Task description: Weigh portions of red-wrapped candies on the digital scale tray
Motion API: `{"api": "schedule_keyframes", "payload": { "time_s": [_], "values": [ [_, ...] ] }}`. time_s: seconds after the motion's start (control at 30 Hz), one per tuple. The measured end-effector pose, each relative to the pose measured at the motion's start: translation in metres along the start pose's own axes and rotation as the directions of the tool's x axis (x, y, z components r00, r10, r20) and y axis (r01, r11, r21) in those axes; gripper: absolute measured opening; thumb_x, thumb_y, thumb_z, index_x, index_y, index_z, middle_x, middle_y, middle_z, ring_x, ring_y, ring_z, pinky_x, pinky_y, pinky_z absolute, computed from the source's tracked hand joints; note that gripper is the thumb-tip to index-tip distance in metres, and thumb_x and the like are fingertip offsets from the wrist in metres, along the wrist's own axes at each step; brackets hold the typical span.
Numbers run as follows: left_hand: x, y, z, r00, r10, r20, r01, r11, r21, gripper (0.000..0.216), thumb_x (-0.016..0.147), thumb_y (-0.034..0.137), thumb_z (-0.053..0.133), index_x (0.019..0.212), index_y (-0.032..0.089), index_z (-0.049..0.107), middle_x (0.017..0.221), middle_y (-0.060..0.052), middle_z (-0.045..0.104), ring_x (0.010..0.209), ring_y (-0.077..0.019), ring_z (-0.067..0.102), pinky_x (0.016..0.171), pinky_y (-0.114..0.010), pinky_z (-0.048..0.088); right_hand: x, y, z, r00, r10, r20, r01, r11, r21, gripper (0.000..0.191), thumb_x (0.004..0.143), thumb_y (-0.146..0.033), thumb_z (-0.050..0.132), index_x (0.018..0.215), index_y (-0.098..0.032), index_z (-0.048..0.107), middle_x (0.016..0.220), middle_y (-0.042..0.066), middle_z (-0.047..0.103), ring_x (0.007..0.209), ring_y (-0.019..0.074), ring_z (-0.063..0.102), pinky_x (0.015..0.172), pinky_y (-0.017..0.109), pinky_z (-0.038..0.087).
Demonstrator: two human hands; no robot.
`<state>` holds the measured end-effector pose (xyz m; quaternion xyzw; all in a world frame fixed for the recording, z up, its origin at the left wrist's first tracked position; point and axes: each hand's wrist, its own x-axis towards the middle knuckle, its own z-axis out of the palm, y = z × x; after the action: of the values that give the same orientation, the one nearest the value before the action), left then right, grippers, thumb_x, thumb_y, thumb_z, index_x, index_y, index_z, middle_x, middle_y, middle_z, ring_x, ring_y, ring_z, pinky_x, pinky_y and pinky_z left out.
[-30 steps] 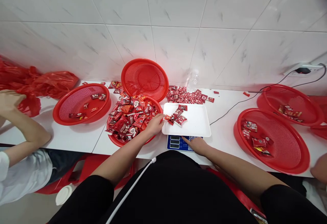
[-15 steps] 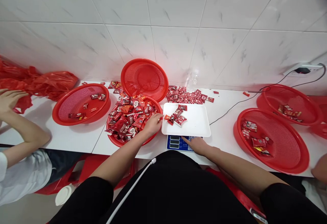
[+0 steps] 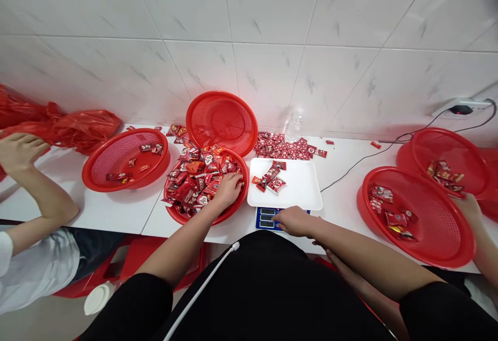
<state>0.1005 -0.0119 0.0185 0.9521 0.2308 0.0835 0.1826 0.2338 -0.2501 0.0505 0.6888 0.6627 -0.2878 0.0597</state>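
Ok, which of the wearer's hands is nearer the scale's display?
Right. The right hand is at the right edge of the display; the left hand is farther off to the left, over the candy-filled basket.

five red baskets show whole or nearly so; one white tray, one scale with three display windows, one clear bottle, one black plug; four or five red packets on the tray, overlapping too much to be sure, and dozens in the fullest basket; one left hand, one right hand, two co-workers' hands
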Motion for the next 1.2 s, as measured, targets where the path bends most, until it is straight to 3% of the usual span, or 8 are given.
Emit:
{"api": "schedule_keyframes", "payload": {
  "time_s": [0.07, 0.2, 0.37, 0.5, 0.63, 0.83, 1.0, 1.2],
  "values": [
    [-0.002, -0.004, -0.002, 0.999, -0.043, 0.014, 0.042, 0.996, 0.081, 0.033, 0.085, 0.022, 0.047, 0.116, 0.021, 0.06, 0.12, -0.008, 0.058, 0.115, -0.0233, 0.049, 0.101, -0.037, 0.037, -0.003, -0.005, -0.026, 0.993, -0.01, -0.118, 0.019, 0.997, 0.074, 0.02, 0.089, -0.03, 0.047, 0.098, -0.025, 0.064, 0.095, 0.003, 0.069, 0.086, 0.0186, 0.064, 0.069, 0.025, 0.04],
    [-0.008, -0.015, -0.001, 0.974, -0.145, 0.173, 0.099, 0.963, 0.25, 0.048, 0.081, 0.037, 0.058, 0.126, 0.021, 0.053, 0.129, -0.012, 0.052, 0.12, -0.03, 0.044, 0.1, -0.043, 0.035, 0.001, 0.003, -0.071, 0.938, 0.149, -0.313, -0.091, 0.977, 0.191, 0.02, 0.089, -0.035, 0.047, 0.09, -0.023, 0.063, 0.09, 0.001, 0.068, 0.08, 0.0152, 0.061, 0.063, 0.022, 0.034],
    [-0.009, -0.021, 0.005, 0.954, -0.167, 0.249, 0.094, 0.956, 0.278, 0.052, 0.079, 0.036, 0.062, 0.128, 0.024, 0.05, 0.129, -0.012, 0.053, 0.12, -0.0303, 0.045, 0.098, -0.043, 0.034, 0.027, 0.02, -0.081, 0.881, 0.295, -0.369, -0.204, 0.942, 0.265, 0.021, 0.09, -0.032, 0.046, 0.098, -0.023, 0.062, 0.101, 0.002, 0.068, 0.086, 0.0161, 0.061, 0.064, 0.023, 0.034],
    [-0.001, -0.025, 0.0, 0.946, -0.237, 0.223, 0.209, 0.968, 0.141, 0.039, 0.078, 0.024, 0.062, 0.117, 0.022, 0.058, 0.119, -0.009, 0.059, 0.109, -0.0236, 0.054, 0.09, -0.032, 0.041, 0.04, 0.026, -0.068, 0.873, 0.335, -0.355, -0.229, 0.923, 0.308, 0.025, 0.09, -0.032, 0.046, 0.108, -0.025, 0.061, 0.111, 0.002, 0.065, 0.093, 0.0174, 0.061, 0.068, 0.023, 0.036],
    [0.015, -0.025, -0.009, 0.939, -0.328, 0.107, 0.339, 0.933, -0.119, 0.032, 0.075, 0.028, 0.066, 0.105, 0.019, 0.061, 0.109, -0.007, 0.064, 0.101, -0.0217, 0.059, 0.088, -0.031, 0.044, 0.042, 0.031, -0.062, 0.865, 0.381, -0.326, -0.27, 0.902, 0.338, 0.029, 0.092, -0.036, 0.043, 0.113, -0.025, 0.06, 0.109, 0.003, 0.066, 0.092, 0.0182, 0.061, 0.069, 0.024, 0.038],
    [0.046, 0.009, 0.004, 0.971, -0.219, 0.094, 0.238, 0.871, -0.43, 0.046, 0.083, 0.036, 0.056, 0.124, 0.016, 0.051, 0.117, -0.01, 0.061, 0.104, -0.0196, 0.058, 0.091, -0.033, 0.045, 0.049, 0.048, -0.059, 0.856, 0.413, -0.311, -0.298, 0.886, 0.356, 0.033, 0.093, -0.039, 0.041, 0.119, -0.026, 0.058, 0.109, 0.004, 0.065, 0.095, 0.019, 0.06, 0.075, 0.025, 0.041],
    [0.046, 0.004, 0.012, 0.981, -0.152, 0.116, 0.156, 0.987, -0.024, 0.048, 0.081, 0.032, 0.058, 0.125, 0.017, 0.051, 0.135, -0.015, 0.047, 0.129, -0.03, 0.037, 0.106, -0.045, 0.028, 0.056, 0.064, -0.045, 0.862, 0.401, -0.311, -0.296, 0.895, 0.333, 0.039, 0.089, -0.032, 0.048, 0.127, -0.025, 0.053, 0.129, 0.007, 0.053, 0.115, 0.0221, 0.05, 0.092, 0.03, 0.04],
    [0.027, -0.033, 0.01, 0.953, -0.189, 0.236, 0.116, 0.95, 0.29, 0.057, 0.078, 0.042, 0.06, 0.129, 0.019, 0.049, 0.14, -0.015, 0.042, 0.135, -0.036, 0.026, 0.108, -0.048, 0.02, 0.067, 0.078, -0.026, 0.862, 0.406, -0.303, -0.314, 0.897, 0.31, 0.061, 0.084, -0.037, 0.057, 0.14, -0.024, 0.038, 0.152, 0.009, 0.016, 0.138, 0.0287, 0.019, 0.108, 0.04, 0.027]
  ]
}}
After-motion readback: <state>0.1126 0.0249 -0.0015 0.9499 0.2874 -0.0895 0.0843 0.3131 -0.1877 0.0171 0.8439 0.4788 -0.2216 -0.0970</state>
